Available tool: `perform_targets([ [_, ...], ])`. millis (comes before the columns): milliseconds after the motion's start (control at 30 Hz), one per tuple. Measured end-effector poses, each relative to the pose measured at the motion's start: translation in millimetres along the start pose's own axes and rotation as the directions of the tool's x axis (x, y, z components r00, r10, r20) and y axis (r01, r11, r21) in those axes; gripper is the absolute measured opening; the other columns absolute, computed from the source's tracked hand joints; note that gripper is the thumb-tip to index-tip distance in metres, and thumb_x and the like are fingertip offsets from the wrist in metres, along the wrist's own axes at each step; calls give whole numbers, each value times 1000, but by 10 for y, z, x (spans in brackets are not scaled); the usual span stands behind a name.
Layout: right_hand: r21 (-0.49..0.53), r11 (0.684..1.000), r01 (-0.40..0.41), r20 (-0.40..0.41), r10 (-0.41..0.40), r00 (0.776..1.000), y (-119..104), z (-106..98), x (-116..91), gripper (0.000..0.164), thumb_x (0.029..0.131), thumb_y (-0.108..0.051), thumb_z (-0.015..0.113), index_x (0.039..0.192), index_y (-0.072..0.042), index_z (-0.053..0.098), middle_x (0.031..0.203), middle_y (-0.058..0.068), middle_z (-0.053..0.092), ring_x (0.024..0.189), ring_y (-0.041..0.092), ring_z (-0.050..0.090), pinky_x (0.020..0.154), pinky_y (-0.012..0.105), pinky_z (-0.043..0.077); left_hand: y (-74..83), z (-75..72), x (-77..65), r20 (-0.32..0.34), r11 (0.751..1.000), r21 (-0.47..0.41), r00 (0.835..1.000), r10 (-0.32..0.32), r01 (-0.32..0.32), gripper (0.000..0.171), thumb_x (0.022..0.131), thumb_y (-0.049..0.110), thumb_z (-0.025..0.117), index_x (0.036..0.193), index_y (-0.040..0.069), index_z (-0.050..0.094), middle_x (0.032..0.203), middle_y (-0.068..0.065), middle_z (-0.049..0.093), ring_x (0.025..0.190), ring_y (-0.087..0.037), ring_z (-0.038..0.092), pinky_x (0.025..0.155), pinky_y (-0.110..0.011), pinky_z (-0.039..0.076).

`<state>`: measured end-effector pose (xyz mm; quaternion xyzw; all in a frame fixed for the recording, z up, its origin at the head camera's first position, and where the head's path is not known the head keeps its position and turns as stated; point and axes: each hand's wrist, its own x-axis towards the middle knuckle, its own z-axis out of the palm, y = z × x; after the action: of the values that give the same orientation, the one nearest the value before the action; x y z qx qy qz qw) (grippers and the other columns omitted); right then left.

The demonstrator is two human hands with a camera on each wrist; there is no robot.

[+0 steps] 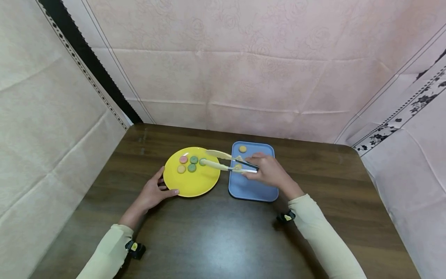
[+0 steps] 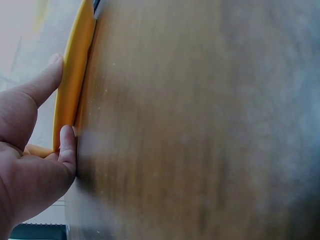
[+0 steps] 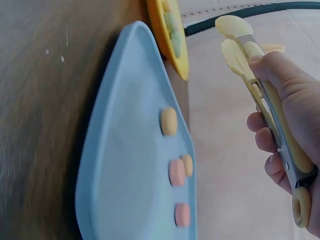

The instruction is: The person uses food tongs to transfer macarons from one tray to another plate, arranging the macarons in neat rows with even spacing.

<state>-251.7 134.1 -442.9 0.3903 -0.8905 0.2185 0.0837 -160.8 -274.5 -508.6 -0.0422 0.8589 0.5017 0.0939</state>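
My right hand [image 1: 266, 170] grips a pair of tongs [image 3: 270, 105] with pale yellow tips and metal arms. The tips stand apart over the right side of the yellow plate [image 1: 195, 186], with nothing seen between them. On the plate lie several small round pieces: a pink one [image 1: 183, 159], a pale yellow one [image 1: 181, 169] and green ones [image 1: 192, 167]. My left hand [image 1: 153, 192] holds the plate's left rim, thumb on the near edge. A blue tray [image 1: 252, 190] lies under my right hand, with yellow pieces [image 3: 169, 121] and pink pieces [image 3: 177, 172] on it.
Plate and tray stand side by side on a dark wooden table [image 1: 216, 236], with a narrow gap between them. Pale patterned cloth [image 1: 244, 85] hangs behind the table's far edge and along both sides. Each wrist wears a small black device [image 1: 136, 249].
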Motion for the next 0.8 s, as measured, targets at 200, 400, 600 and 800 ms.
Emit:
perform_targets([
  [200,-11,997,-72,0,72,997,109,-183,-200,56,84,-32,85,130,-3,70,112,15,73,86,24,67,67,37,58,12,-5,5,2,1000,3,1000,-10,10,119,85,35,85,164,3,2,147,-31,43,129,-44,55,98,-45,55],
  [400,-50,994,-98,20,99,995,264,-297,-425,54,85,-33,86,125,0,72,86,8,63,66,12,48,54,26,42,-1,7,10,4,1000,-3,1000,-3,3,119,86,34,85,164,2,2,147,-31,44,128,-44,56,97,-43,56],
  [600,-57,989,-135,43,138,990,388,-339,-592,52,85,-33,85,123,0,73,82,8,62,62,10,45,51,24,39,22,6,-6,8,1000,-11,1000,-11,11,117,87,32,85,164,3,1,148,-32,42,129,-45,55,96,-42,56],
  [800,-61,988,-139,46,142,989,472,-305,-710,49,84,-31,85,120,1,75,83,8,63,61,8,46,50,22,40,25,4,-15,6,1000,-11,1000,-15,15,118,87,33,85,164,3,1,148,-31,42,130,-44,55,96,-42,56],
])
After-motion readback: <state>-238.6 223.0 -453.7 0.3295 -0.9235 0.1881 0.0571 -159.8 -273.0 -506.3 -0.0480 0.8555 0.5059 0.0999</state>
